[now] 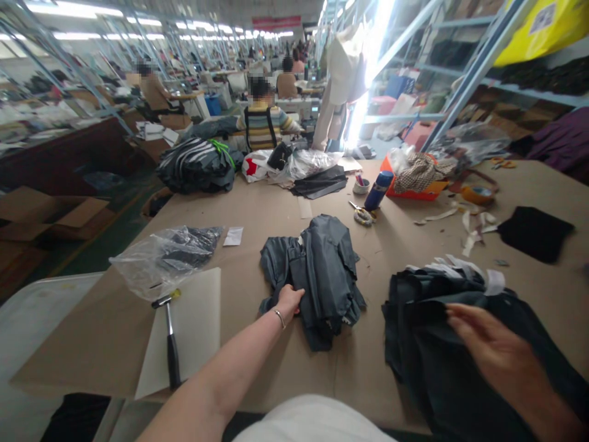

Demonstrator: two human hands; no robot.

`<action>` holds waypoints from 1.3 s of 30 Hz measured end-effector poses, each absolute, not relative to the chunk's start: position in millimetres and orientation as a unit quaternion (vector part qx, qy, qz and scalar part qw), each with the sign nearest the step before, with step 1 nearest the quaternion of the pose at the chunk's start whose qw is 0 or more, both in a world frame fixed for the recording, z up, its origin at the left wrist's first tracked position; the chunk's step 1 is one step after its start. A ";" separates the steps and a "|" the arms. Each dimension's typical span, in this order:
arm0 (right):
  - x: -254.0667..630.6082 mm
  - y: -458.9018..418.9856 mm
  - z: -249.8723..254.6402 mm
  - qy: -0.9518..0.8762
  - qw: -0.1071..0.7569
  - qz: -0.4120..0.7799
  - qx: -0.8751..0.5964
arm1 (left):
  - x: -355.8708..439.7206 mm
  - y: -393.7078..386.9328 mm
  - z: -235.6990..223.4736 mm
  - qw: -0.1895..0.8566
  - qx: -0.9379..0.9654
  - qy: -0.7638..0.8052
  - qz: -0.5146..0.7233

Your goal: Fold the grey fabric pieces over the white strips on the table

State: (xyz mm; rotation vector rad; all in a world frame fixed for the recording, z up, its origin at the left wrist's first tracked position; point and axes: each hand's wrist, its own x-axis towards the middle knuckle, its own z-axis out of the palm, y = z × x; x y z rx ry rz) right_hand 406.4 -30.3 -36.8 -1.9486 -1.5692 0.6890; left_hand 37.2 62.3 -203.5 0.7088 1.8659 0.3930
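Note:
My left hand reaches forward and rests on the near left edge of a crumpled dark grey garment lying in the middle of the brown table. Its fingers curl onto the cloth, closed on it. My right hand hovers low at the right over a stack of dark fabric pieces, its fingers pressed together at the top piece's edge. White paper tags stick out behind that stack.
A hammer lies on a white board at the left, beside a clear plastic bag. Scissors, a blue bottle, an orange tray and a black cloth sit farther back. People work at distant benches.

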 end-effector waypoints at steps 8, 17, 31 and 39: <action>207.7 21.2 -117.6 -0.667 0.213 0.470 -0.538 | 25.5 78.4 -211.7 0.500 0.335 0.773 0.198; 166.5 48.9 -167.6 -0.479 0.379 0.554 -0.566 | 58.0 57.0 -125.2 0.531 0.529 0.581 0.317; 204.6 51.6 -74.3 -0.046 0.395 0.768 -0.502 | 20.8 21.5 -120.8 0.652 0.274 0.589 0.390; 199.8 46.0 -95.4 -0.097 0.434 0.734 -0.514 | 40.7 12.4 -99.3 0.574 0.320 0.639 0.399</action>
